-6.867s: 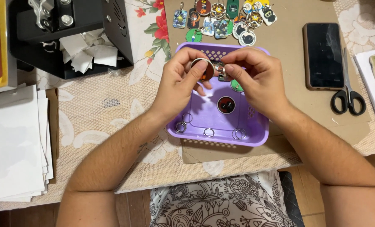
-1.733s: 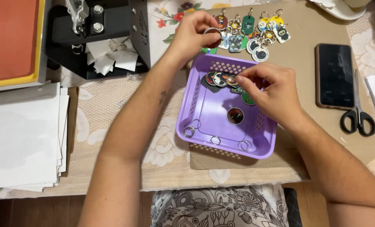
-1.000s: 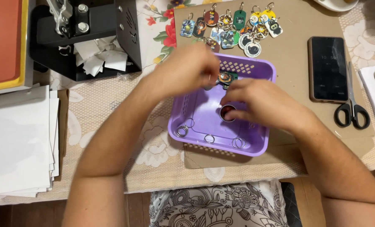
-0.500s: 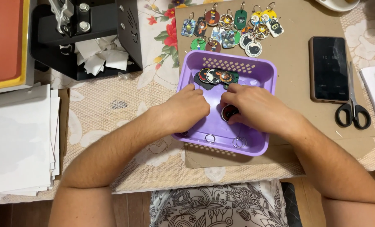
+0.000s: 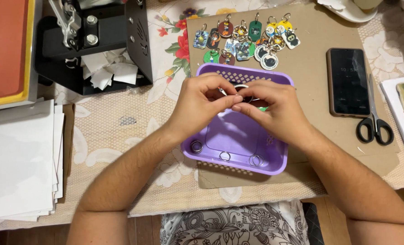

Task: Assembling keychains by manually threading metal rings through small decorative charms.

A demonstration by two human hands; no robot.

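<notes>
Head view shows a small metal split ring (image 5: 239, 87) pinched between the fingertips of both hands, held just above the far half of a purple plastic basket (image 5: 238, 156). The ring lies roughly flat, its open face turned up toward the camera, and it sits right at the meeting point of the two hands, so neither is nearer than the other. The left hand (image 5: 201, 105) closes thumb and forefinger on the ring's left side; the right hand (image 5: 274, 109) pinches its right side, the fingertips of both nearly touching. Whether a tag hangs from the ring cannot be told, as the fingers hide it.

Below the hands, three loose rings (image 5: 224, 156) rest along the basket's near wall. Beyond the basket, a cluster of finished colourful keychains (image 5: 247, 41) lies on a brown cardboard sheet (image 5: 310, 95). A dark phone (image 5: 349, 81) and black-handled scissors (image 5: 375, 122) lie to the right, well apart from the hands. To the left stand a black press (image 5: 97, 41) with paper scraps and a stack of white sheets (image 5: 18, 159) on the lace-covered worktop (image 5: 120, 131).
</notes>
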